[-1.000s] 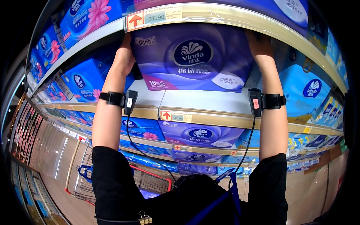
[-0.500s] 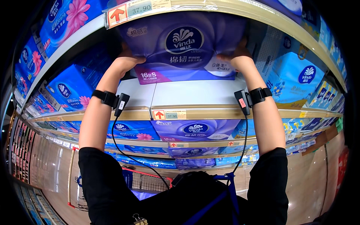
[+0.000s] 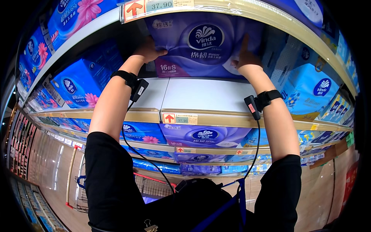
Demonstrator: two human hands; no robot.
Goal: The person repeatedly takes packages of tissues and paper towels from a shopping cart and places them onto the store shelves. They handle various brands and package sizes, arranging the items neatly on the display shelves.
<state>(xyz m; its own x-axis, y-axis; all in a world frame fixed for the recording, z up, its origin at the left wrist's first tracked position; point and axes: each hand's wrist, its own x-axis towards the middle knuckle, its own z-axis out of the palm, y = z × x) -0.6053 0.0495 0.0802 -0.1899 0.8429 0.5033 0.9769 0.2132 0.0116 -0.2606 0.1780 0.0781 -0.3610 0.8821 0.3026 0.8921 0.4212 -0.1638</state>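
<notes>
A large purple plastic-wrapped pack of tissues [image 3: 181,58] sits upright on a white shelf, set back from the front edge. At its left side is my left hand [image 3: 148,51], with the thumb against the front corner and the other fingers in shadow along the side. My right hand [image 3: 248,58] lies against the right part of the front, index finger stretched upward and thumb apart. A black strap with a small sensor box [image 3: 139,89] is on my left wrist; a similar sensor box [image 3: 252,107] is on my right.
Blue tissue packs [image 3: 75,83] stand to the left, light-blue packs [image 3: 309,91] to the right. Another shelf edge [image 3: 216,7] with a price tag runs close above my hands. Lower shelves hold more purple packs [image 3: 205,134]. A wire shopping cart [image 3: 154,186] stands below on the left.
The purple pack has moved deeper into the shelf and slightly right in view, baring more white shelf. My right hand has shifted onto its front, index finger now raised.
</notes>
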